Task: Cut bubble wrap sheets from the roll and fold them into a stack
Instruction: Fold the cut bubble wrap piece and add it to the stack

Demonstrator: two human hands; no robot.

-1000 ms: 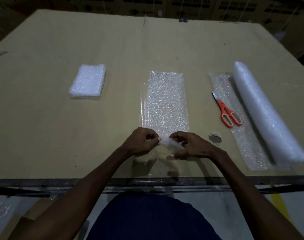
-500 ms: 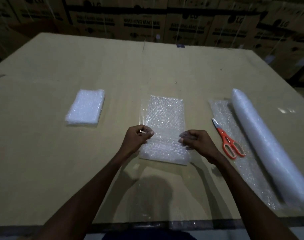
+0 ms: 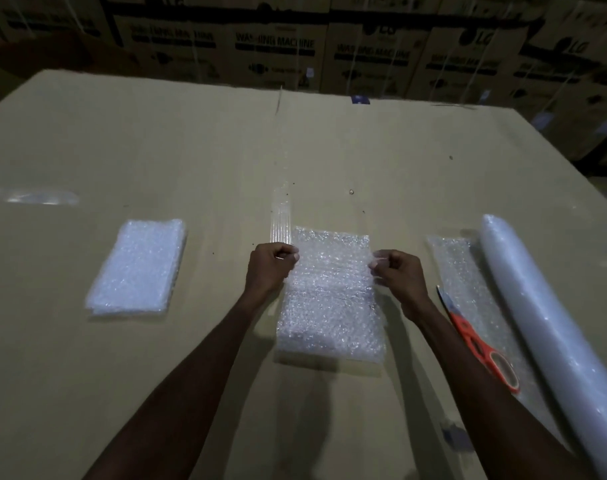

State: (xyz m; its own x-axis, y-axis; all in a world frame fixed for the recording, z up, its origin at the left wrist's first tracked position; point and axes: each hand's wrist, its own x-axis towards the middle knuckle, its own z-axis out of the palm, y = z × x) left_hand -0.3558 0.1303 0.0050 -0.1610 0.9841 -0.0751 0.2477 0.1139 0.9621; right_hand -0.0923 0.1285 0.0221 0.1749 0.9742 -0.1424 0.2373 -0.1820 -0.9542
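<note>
A cut bubble wrap sheet [image 3: 329, 306] lies folded over on itself in the middle of the cardboard-covered table [image 3: 225, 150]. My left hand [image 3: 270, 268] pinches the left corner of the folded-over edge. My right hand [image 3: 397, 275] pinches the right corner of that edge. Both corners sit close to the sheet's far end. A stack of folded bubble wrap [image 3: 139, 266] rests to the left. The bubble wrap roll [image 3: 551, 323] lies along the right side, its unrolled tail [image 3: 468, 289] spread flat beside it. Orange-handled scissors [image 3: 482, 348] lie on that tail.
Strips of clear tape [image 3: 281, 216] shine on the cardboard just beyond the sheet, and another [image 3: 28, 195] at the far left. Stacked washing machine cartons [image 3: 277, 46] stand behind the table. A small dark scrap [image 3: 454, 434] lies near my right forearm.
Both hands have carried the sheet's near edge away from me, folding it over towards the far end. The camera has tilted up, showing more of the cartons.
</note>
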